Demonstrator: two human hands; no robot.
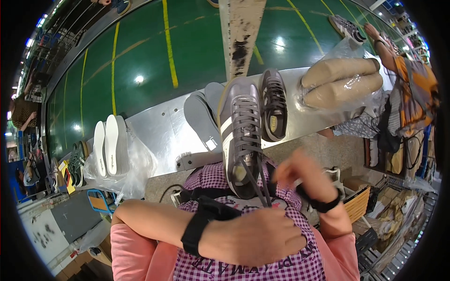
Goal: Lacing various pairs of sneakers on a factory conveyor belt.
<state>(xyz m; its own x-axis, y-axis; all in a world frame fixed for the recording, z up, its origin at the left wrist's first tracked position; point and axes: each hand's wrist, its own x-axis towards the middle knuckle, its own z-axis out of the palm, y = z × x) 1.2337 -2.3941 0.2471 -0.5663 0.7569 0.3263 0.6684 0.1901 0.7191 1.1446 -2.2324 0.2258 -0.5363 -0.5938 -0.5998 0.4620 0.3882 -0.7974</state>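
Observation:
A silvery-grey lace-up sneaker [244,124] stands toe away from me, its heel reaching over the near edge of the metal bench. Two dark shoelaces [262,187] run straight from its upper eyelets down to my left hand [255,236], which is closed in front of my chest; its fingers are mostly turned out of sight. My right hand [300,171] is raised to the right of the shoe, apart from it and smeared by motion. The matching sneaker [274,105] rests just right of the first. Grey insoles [200,114] lie to the left, partly hidden by the sneaker.
White soles [111,146] sit on clear plastic at the bench's left. Bagged beige shoe forms [344,79] lie on its right. Beyond the metal bench [161,129] runs a green belt [140,56], with an upright post [241,37] between. A co-worker [412,89] is at the right.

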